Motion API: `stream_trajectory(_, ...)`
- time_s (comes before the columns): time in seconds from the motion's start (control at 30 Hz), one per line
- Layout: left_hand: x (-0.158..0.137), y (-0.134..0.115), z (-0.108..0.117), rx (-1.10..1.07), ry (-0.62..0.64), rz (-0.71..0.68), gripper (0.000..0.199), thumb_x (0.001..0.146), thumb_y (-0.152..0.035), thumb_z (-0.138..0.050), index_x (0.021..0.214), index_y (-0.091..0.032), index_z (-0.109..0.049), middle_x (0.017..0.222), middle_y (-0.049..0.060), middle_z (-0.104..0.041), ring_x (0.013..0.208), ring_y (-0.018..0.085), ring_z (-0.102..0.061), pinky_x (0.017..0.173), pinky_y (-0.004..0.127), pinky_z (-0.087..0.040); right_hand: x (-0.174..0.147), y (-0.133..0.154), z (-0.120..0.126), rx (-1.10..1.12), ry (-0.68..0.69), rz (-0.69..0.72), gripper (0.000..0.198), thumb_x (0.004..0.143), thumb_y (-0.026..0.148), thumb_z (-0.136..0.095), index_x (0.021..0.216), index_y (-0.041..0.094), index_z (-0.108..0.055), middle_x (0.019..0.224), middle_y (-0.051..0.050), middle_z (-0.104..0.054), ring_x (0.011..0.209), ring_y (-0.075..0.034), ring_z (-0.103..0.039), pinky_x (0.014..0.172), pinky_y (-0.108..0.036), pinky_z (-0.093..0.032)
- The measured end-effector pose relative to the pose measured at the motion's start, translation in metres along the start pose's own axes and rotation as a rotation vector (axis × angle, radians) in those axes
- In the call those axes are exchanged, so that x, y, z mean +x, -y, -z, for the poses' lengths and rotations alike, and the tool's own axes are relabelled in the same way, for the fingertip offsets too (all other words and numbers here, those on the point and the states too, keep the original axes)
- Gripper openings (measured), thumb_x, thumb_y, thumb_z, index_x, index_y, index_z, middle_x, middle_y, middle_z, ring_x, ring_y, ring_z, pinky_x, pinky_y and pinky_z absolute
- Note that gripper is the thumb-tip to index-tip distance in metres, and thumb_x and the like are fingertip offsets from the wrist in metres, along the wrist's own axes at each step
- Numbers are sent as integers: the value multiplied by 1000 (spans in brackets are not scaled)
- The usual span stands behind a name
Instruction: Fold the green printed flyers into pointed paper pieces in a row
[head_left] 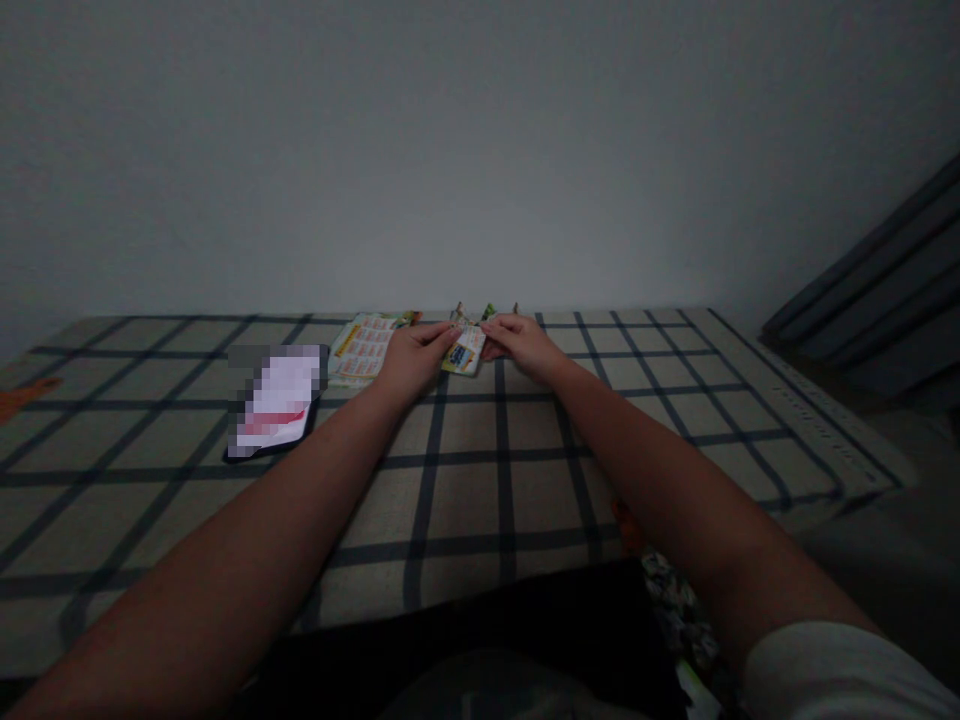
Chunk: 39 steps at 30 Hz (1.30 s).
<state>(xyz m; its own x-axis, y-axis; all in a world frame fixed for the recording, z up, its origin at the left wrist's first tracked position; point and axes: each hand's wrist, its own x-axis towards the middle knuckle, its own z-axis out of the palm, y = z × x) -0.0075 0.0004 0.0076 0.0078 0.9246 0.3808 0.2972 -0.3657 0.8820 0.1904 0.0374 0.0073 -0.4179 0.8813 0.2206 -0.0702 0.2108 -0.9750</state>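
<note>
Between the left hand and right hand, about equally near each, a small printed card is pinched by both hands' fingertips, near the cloth-covered bench's far edge.

Left arm: bare, stretched forward and inward from the lower left corner
Left wrist: nearly in line with the forearm
Left hand: thumb and forefinger drawn together in a pinch, tips aimed right
Right arm: bare below a pale sleeve, slanting forward and inward
Right hand: thumb and fingers pinched, tips aimed left
Both hands: near each other, tips facing, not touching
</note>
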Motion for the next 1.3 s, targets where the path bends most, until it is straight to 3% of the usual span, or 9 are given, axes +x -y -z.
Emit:
stream_trajectory(0.2,0,1,-1,-25,-11,21,45,79,-55,-78,104,-18,-84,101,9,-82,94,27,-74,89,40,-57,-1,6,0,-87,-67,31,30,93,34,-71,71,17,-62,68,-1,-67,65,-10,-64,67,-23,-56)
stream_trajectory(0.43,0,-4,2,-26,-53,15,41,81,-50,-77,103,-16,-85,99,9,-82,93,26,-72,88,38,-56,-3,5,1,-61,41,-32,20,83,31,-81,90,15,-72,81,-4,-73,71,-12,-68,71,-25,-60)
stream_trajectory(0.63,0,-1,0,-103,-12,40,47,76,-56,-80,101,-17,-85,95,9,-81,85,23,-71,81,35,-56,-1,7,-1,-138,-37,-7,17,87,20,-74,75,16,-62,70,0,-66,64,-11,-62,65,-23,-54)
stream_trajectory(0.8,0,1,-3,-209,27,107,50,74,-58,-81,102,-17,-83,95,9,-80,81,21,-70,76,33,-57,-2,11,1,-216,-61,5,20,90,21,-71,73,17,-61,67,0,-64,63,-12,-60,64,-25,-50)
stream_trajectory(0.93,-3,-1,-5,-223,113,139,44,71,-57,-84,90,-17,-82,88,6,-77,75,18,-67,69,31,-57,-2,14,3,-229,-111,21,20,89,20,-72,72,16,-61,65,0,-63,62,-12,-60,64,-26,-49)
stream_trajectory(1.07,-2,1,-3,-99,97,89,39,75,-55,-81,74,-16,-77,71,3,-70,63,15,-59,60,27,-50,-2,12,2,-163,-108,40,15,88,22,-73,76,15,-66,68,-1,-65,63,-12,-61,65,-26,-51)
stream_trajectory(1.2,0,2,0,-60,61,66,38,80,-53,-76,84,-16,-80,74,4,-73,65,16,-61,62,28,-46,-2,7,2,-62,-38,30,17,85,30,-77,91,15,-72,78,-2,-71,67,-11,-63,69,-26,-56)
stream_trajectory(1.3,0,0,1,-56,33,72,35,82,-49,-75,90,-15,-81,77,4,-75,68,17,-62,67,30,-48,-1,4,3,-44,5,12,18,84,31,-78,89,15,-72,76,-2,-71,68,-11,-65,69,-25,-56)
